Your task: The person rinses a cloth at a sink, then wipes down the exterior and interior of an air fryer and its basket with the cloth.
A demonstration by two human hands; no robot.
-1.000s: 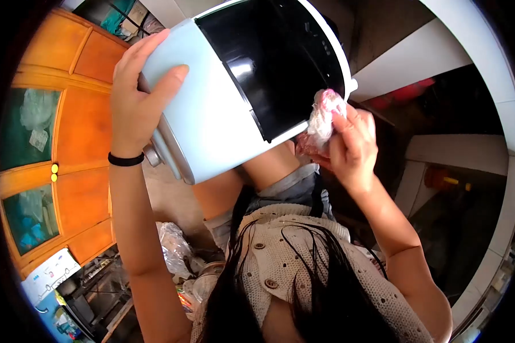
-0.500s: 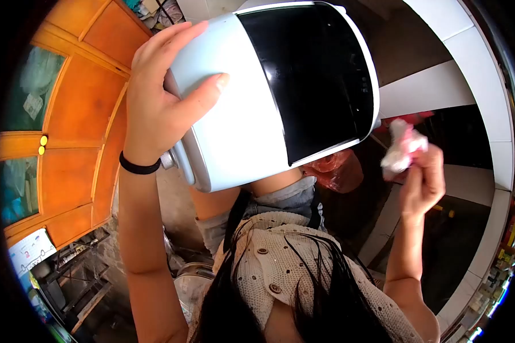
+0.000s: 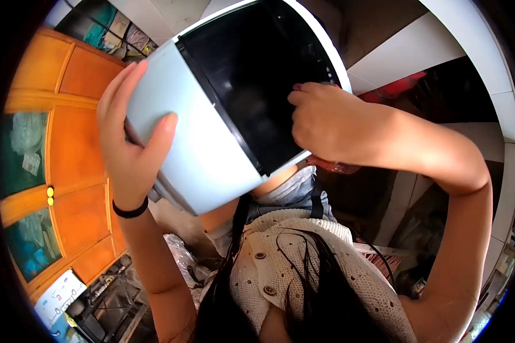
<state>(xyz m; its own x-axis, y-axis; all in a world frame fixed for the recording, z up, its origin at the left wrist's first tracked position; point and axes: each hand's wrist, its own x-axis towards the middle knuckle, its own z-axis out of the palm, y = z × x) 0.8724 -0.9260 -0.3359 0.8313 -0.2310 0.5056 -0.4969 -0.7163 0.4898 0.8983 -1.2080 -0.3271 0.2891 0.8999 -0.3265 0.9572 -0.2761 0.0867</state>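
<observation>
A rounded white household appliance (image 3: 194, 137) with a glossy black panel (image 3: 246, 74) is tilted above my lap; its exact kind I cannot tell. My left hand (image 3: 133, 123) grips its pale left end, thumb on top and fingers along the far edge. My right hand (image 3: 326, 123) is curled into a fist against the right part of the black panel. The crumpled white-and-pink cloth seen in it earlier is hidden behind the fingers now.
Orange wooden cabinets (image 3: 80, 148) with glass panes stand at the left. White tiled ledges (image 3: 406, 48) curve round the right side. A reddish plastic bag (image 3: 332, 166) shows below the appliance. Assorted clutter (image 3: 106, 308) lies at the lower left.
My right hand has moved left from beside the appliance onto its black panel, hiding the cloth. In view, the appliance and my left hand have shifted left, and the appliance is tilted more.
</observation>
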